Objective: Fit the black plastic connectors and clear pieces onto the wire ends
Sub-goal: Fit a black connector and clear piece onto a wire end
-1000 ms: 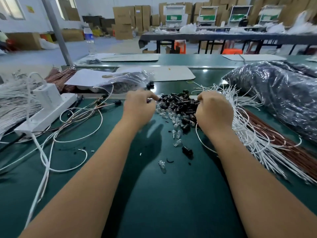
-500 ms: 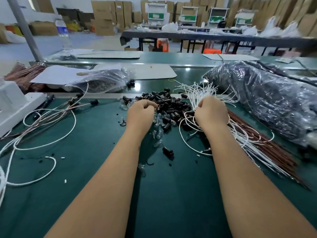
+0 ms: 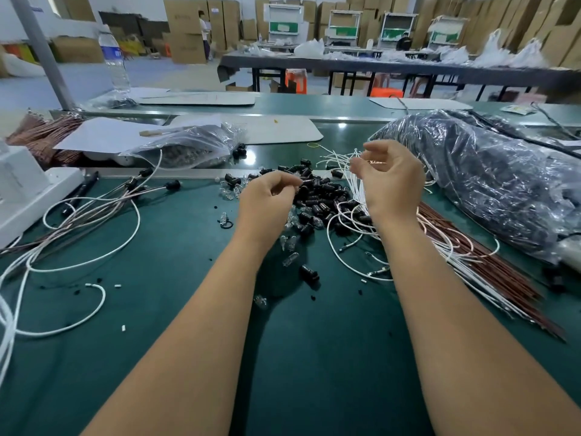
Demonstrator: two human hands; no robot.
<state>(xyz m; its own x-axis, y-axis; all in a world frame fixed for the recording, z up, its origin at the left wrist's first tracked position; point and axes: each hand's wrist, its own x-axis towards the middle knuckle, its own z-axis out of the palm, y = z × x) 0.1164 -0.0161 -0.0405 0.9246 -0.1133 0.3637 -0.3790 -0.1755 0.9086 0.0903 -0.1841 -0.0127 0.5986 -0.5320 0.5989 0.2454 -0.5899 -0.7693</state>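
A dark green tabletop [image 3: 176, 357] fills the view, seen from above by a person whose two bare forearms reach forward over it; the landmark is a heap of black plastic connectors [image 3: 317, 196] lying near its middle. To the right of the heap sits a large dark bundle wrapped in crinkled clear plastic [image 3: 490, 180], and just below that bundle a long sheaf of white and brown wires [image 3: 465, 259] runs away from the heap. Left of the heap, loose white wires [image 3: 94, 256] loop across the green surface, some ending in black connectors. Behind and left of the heap lies a clear plastic bag of small dark parts [image 3: 188, 147]. The left hand [image 3: 267, 198] hovers at the heap's left edge, fingers curled with thumb and fingertips pinched together; what it holds is too small to tell. The right hand [image 3: 390, 180] is raised over the heap's right side, fingers loosely curled, pinching thin white wire ends [image 3: 345, 162]. Small clear pieces [image 3: 290, 258] lie scattered along the heap's near edge
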